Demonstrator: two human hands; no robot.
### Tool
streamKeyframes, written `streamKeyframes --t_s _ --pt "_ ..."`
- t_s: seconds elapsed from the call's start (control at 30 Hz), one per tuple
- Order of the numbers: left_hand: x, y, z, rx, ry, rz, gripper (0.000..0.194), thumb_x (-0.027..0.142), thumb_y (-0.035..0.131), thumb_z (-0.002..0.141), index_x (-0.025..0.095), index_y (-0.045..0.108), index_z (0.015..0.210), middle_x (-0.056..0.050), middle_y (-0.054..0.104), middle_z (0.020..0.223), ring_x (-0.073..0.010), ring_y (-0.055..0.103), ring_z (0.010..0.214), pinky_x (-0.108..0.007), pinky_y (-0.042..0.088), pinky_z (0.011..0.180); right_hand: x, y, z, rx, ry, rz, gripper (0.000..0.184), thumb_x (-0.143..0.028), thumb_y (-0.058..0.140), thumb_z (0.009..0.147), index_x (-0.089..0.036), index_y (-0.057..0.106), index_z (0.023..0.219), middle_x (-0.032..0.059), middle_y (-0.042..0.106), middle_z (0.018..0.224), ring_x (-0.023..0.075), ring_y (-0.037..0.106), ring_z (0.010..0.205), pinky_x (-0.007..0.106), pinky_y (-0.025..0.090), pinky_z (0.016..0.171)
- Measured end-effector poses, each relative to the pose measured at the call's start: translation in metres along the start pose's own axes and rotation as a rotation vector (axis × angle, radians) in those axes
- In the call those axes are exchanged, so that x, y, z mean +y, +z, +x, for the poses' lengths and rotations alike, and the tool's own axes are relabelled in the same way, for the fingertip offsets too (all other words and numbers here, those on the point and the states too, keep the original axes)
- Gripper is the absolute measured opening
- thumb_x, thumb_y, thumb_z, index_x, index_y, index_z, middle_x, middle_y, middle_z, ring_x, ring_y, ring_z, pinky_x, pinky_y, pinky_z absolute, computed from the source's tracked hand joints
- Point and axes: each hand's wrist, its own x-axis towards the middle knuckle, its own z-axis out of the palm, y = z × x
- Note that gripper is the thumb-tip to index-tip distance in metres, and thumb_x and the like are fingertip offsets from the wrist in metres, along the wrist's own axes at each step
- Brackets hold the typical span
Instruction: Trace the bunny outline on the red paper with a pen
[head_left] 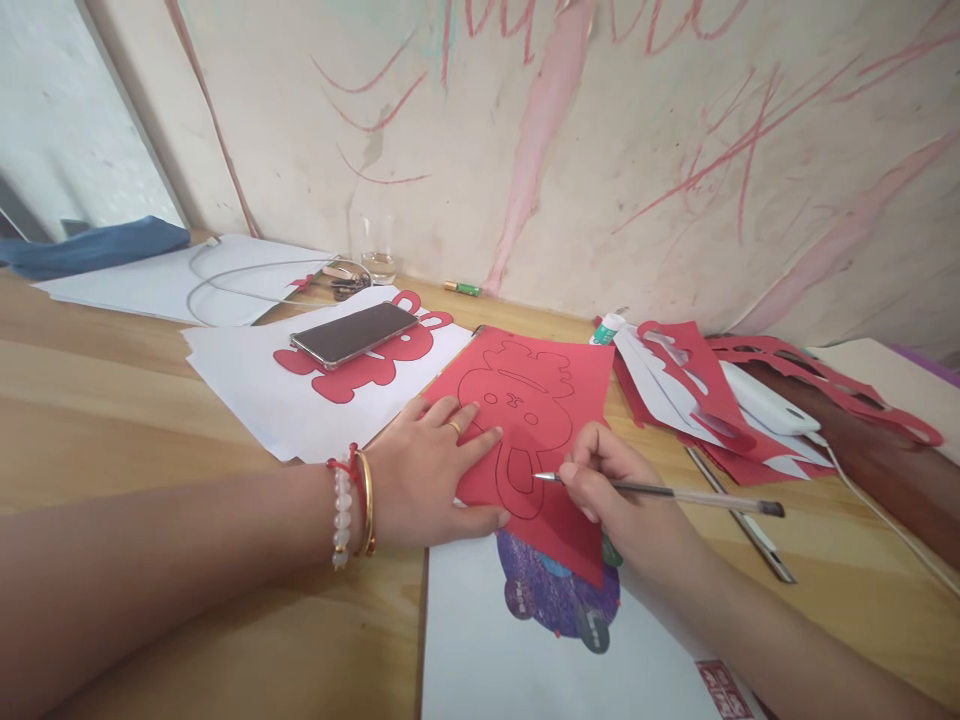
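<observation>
Beads (pixel 342 510) and a gold bangle (pixel 366 505) on the left wrist. Left grip (pixel 427 470) released, palm down and fingers spread on red paper (pixel 540 400), a ring (pixel 454 428) on one finger. Right grip (pixel 600 490) clenched on a pen (pixel 675 491), tip on the paper near a drawn animal outline (pixel 517 420). Under the paper, a white sheet (pixel 480 640) with a purple print (pixel 559 590), on the bench (pixel 150 400). Left, a phone (pixel 352 333) on a red cutout (pixel 352 365) over white sheets (pixel 300 400). Right, red scraps (pixel 750 400). Farther, a glue stick (pixel 609 328), a glass (pixel 377 250), and a scribbled wall (pixel 525 150).

Red stamp (pixel 721 690) on white paper (pixel 480 660), unreadable
</observation>
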Motion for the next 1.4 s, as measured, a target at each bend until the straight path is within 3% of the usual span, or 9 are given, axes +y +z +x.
streamKeyframes --t_s 0.2,0.33,0.47,0.57,0.7,1.4 --pt "0.005 -0.005 -0.001 0.05 0.016 0.028 0.08 0.075 0.032 0.084 0.019 0.05 0.137 -0.017 0.055 0.124 -0.0335 0.047 0.11 -0.051 0.035 0.094 0.005 -0.006 0.013 -0.039 -0.033 -0.088 0.023 -0.027 0.054 0.08 -0.023 0.036 0.067 -0.0094 0.032 0.052 0.0085 0.026 0.047 0.023 0.022 0.046" --pt "0.005 -0.006 0.0 0.061 0.049 0.052 0.064 0.064 0.039 0.088 0.019 0.057 0.13 -0.015 0.059 0.112 -0.0311 0.051 0.1 -0.049 0.04 0.089 0.009 -0.014 0.019 -0.05 -0.059 -0.116 0.021 -0.027 0.052 0.081 -0.023 0.036 0.067 -0.0092 0.033 0.052 0.0089 0.027 0.048 0.024 0.023 0.047" --pt "-0.002 -0.001 0.003 0.116 0.153 0.048 0.054 0.057 0.047 0.087 0.015 0.063 0.118 -0.016 0.053 0.131 -0.0342 0.041 0.127 -0.05 0.032 0.104 0.013 -0.018 0.02 -0.061 -0.08 -0.133 0.022 -0.026 0.051 0.082 -0.023 0.035 0.067 -0.0089 0.032 0.054 0.0092 0.027 0.049 0.024 0.022 0.048" --pt "-0.006 0.003 0.005 0.076 0.17 -0.021 0.062 0.059 0.046 0.088 0.012 0.056 0.128 -0.015 0.037 0.149 -0.0332 0.025 0.14 -0.048 0.019 0.114 0.016 -0.02 0.021 -0.051 -0.096 -0.167 0.023 -0.024 0.051 0.083 -0.023 0.035 0.067 -0.0081 0.032 0.057 0.0094 0.027 0.051 0.024 0.023 0.049" --pt "-0.008 0.004 0.006 -0.03 0.128 -0.125 0.07 0.061 0.042 0.089 0.018 0.039 0.144 -0.012 0.028 0.154 -0.0317 0.021 0.143 -0.05 0.021 0.114 0.018 -0.022 0.02 -0.058 -0.106 -0.208 0.021 -0.022 0.05 0.083 -0.023 0.036 0.068 -0.007 0.034 0.06 0.0101 0.03 0.054 0.024 0.025 0.051" --pt "-0.009 0.005 0.006 -0.037 0.135 -0.131 0.068 0.063 0.04 0.09 0.021 0.04 0.144 -0.012 0.024 0.155 -0.0334 0.019 0.143 -0.053 0.019 0.114 0.013 -0.019 0.017 -0.113 -0.103 -0.262 0.02 -0.022 0.05 0.083 -0.023 0.036 0.068 -0.0063 0.035 0.06 0.0108 0.031 0.055 0.023 0.027 0.05"
